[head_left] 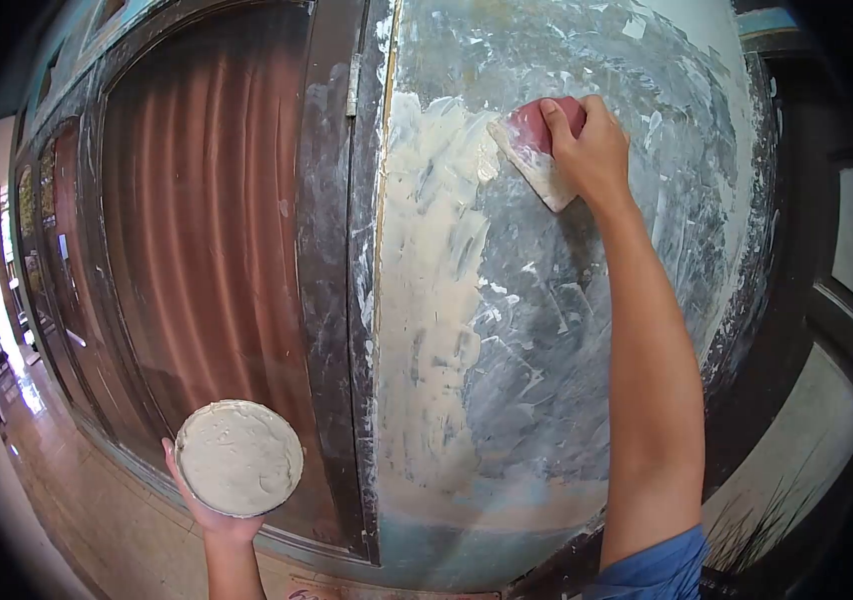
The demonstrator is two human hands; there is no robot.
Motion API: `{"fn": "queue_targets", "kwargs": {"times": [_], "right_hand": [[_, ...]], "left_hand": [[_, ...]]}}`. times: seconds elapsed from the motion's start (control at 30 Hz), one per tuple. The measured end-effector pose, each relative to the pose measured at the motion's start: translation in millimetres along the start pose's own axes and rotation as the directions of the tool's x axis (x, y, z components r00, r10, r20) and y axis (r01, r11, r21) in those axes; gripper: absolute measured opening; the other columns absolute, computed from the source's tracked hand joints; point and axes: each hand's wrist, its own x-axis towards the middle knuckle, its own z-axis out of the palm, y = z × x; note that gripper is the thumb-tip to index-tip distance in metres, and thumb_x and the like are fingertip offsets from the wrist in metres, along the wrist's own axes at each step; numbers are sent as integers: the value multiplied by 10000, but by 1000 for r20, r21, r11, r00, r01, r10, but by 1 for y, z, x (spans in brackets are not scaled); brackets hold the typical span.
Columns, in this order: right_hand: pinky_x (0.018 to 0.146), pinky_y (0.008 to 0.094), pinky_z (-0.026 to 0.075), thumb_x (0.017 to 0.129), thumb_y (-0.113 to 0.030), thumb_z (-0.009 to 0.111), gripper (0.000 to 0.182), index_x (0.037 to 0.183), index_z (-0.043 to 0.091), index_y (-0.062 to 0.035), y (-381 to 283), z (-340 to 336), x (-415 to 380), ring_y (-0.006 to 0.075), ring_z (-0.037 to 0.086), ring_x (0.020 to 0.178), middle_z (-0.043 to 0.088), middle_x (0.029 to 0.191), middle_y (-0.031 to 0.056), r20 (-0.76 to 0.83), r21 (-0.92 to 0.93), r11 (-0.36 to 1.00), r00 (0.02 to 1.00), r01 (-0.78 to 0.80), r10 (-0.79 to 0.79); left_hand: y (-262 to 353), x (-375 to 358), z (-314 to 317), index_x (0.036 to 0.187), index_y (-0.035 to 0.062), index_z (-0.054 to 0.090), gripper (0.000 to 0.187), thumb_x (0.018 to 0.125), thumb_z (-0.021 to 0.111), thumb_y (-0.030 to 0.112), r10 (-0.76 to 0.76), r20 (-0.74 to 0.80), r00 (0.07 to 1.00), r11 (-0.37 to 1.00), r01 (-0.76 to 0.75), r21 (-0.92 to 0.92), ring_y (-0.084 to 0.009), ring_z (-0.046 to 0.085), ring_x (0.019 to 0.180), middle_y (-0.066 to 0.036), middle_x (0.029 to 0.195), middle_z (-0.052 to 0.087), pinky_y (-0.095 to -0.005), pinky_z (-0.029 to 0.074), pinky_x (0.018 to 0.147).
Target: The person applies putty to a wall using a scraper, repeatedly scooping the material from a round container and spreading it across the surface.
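My right hand [597, 150] is closed around a red putty spreader [545, 127], whose pale-coated edge lies against the upper part of the wall panel [557, 360]. Cream putty [427, 300] covers a tall strip along the panel's left side, just left of the spreader. Lower left, my left hand [222, 517] grips a round container [299, 462] from below and the side. Pale putty [239, 455] fills it almost to the rim. The rest of the panel is grey with white smears and streaks.
A dark-framed glass door [332, 300] with a reddish-brown curtain [217, 230] behind it stands left of the panel. Dark framework [807, 240] rises at the right. A tiled floor [77, 470] stretches away at the lower left.
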Motion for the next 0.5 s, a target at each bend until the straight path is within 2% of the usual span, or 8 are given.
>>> {"fn": "queue_targets", "kwargs": {"times": [0.03, 0.07, 0.17, 0.23, 0.27, 0.33, 0.4, 0.5], "right_hand": [[984, 530, 394, 986, -532, 667, 512, 1051, 689, -25, -2, 0, 0, 368, 641, 1025, 739, 964, 184, 6, 47, 995, 996, -84, 83], [984, 530, 394, 986, -532, 667, 512, 1051, 689, -25, -4, -1, -2, 368, 641, 1025, 739, 964, 184, 5, 48, 995, 996, -86, 86], [980, 530, 398, 984, -538, 669, 517, 1046, 689, -25, -7, -5, -9, 371, 641, 1017, 738, 962, 186, -12, 32, 999, 1000, -22, 23], [981, 527, 403, 977, -546, 673, 523, 1048, 687, -28, 4, -2, -10, 372, 640, 1012, 735, 952, 187, -1, -92, 988, 992, 124, -124], [981, 527, 403, 977, -546, 673, 523, 1048, 687, -28, 9, -1, -7, 372, 640, 1012, 735, 952, 187, -6, -86, 988, 991, 129, -130], [977, 533, 404, 965, -556, 683, 528, 1052, 689, -36, 13, -3, -4, 375, 638, 1011, 729, 963, 193, -69, 127, 987, 992, -98, 107], [968, 534, 403, 955, -562, 695, 529, 1056, 691, -43, 11, 0, -11, 371, 635, 996, 716, 972, 195, -80, 102, 991, 992, -85, 94], [962, 526, 397, 958, -553, 695, 513, 1051, 696, -48, 5, 0, -28, 368, 633, 965, 700, 971, 190, -41, -81, 994, 997, 69, -72]], "left_hand": [[1, -1, -3, 1466, 173, 593, 762, 1004, 426, 756, 8, 12, 1000, 1000, -8, 0, -357, 582, 1337, -75, 1487, 603, -587, 478, 1120], [2, -2, -4, 1469, 172, 590, 763, 1005, 425, 754, 16, 24, 1000, 1000, -16, 0, -360, 579, 1341, -77, 1490, 601, -592, 474, 1125], [5, -6, 0, 1472, 168, 587, 766, 1005, 429, 753, 28, -12, 1000, 1000, -28, 4, -364, 580, 1341, -78, 1491, 600, -594, 470, 1133], [7, -6, 2, 1470, 167, 589, 767, 1004, 429, 754, 24, -10, 1000, 1000, -24, -12, -370, 582, 1339, -81, 1492, 600, -602, 470, 1130], [9, -6, 2, 1468, 166, 591, 768, 1003, 429, 755, 21, -9, 1000, 1000, -22, -22, -375, 584, 1336, -84, 1492, 601, -611, 470, 1127], [12, -8, 0, 1466, 163, 592, 771, 1002, 429, 756, 44, -32, 999, 998, -45, -33, -384, 584, 1335, -89, 1493, 600, -626, 468, 1124], [15, -11, 1, 1464, 160, 593, 774, 1000, 429, 758, 59, -60, 996, 997, -62, -44, -393, 583, 1334, -94, 1493, 599, -641, 466, 1121], [16, -12, 8, 1461, 162, 594, 774, 999, 426, 760, 66, -3, 998, 997, -66, -42, -389, 586, 1328, -96, 1487, 602, -635, 474, 1110]]}}
